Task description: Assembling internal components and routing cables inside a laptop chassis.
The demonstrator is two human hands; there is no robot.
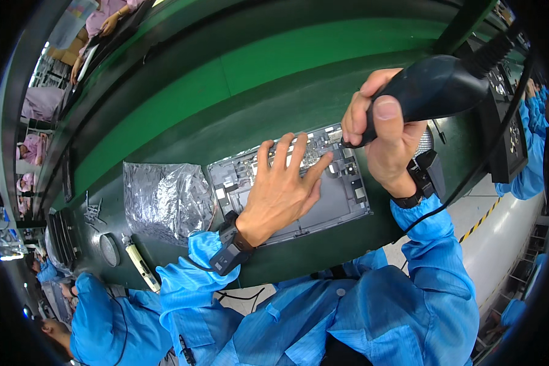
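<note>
- Laptop base (334, 207) lies open near the counter's (183, 146) front edge, circuitry (314, 146) bared, right of a silvery bag (165, 198)
- Left hand (279, 195) rests on it, fingers spread; right hand (389, 135) wraps a black tool (439, 88), tip at the base's far right corner, contact unclear
- Work looks unfinished: parts sit fitted but exposed; what is fastened and what is left cannot be told
- Pale labels (360, 193) show, any writing too small to read

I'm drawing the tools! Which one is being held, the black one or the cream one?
The black tool, gripped in the right hand; the cream tool lies on the green table near the silvery bag.
</note>
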